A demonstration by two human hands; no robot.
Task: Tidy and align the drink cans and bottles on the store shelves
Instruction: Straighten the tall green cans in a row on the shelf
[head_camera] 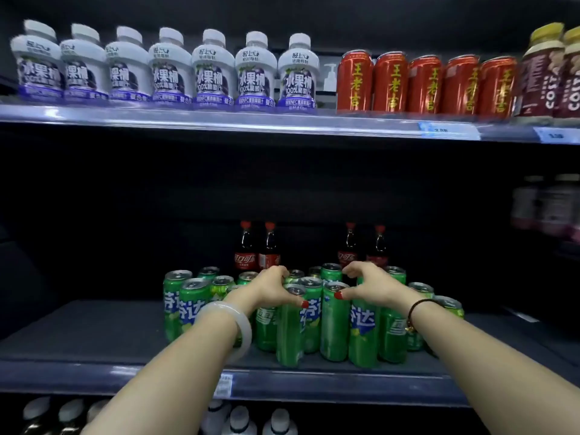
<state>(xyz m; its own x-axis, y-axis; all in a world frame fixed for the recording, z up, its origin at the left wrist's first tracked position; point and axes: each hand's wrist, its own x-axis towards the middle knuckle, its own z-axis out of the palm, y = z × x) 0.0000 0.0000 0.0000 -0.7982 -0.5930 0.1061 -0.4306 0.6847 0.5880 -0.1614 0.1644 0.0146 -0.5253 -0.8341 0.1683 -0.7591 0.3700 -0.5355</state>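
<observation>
Several tall green cans (334, 324) stand in a loose, uneven cluster on the middle shelf (94, 334). My left hand (271, 287) rests over the can tops left of centre, thumb pressed on the rim of a front green can (290, 334), fingers curled behind it. My right hand (372, 284) curls over the tops on the right, thumb touching the rim of another green can. Behind the cluster stand several dark cola bottles (246, 249) with red caps.
The upper shelf carries a row of white-capped juice bottles (213, 70), red cans (426, 84) and dark coffee bottles (543, 73). Price tags (445, 130) sit on the shelf edge. More bottles (238, 420) stand on the shelf below. Bare shelf lies left of the green cans.
</observation>
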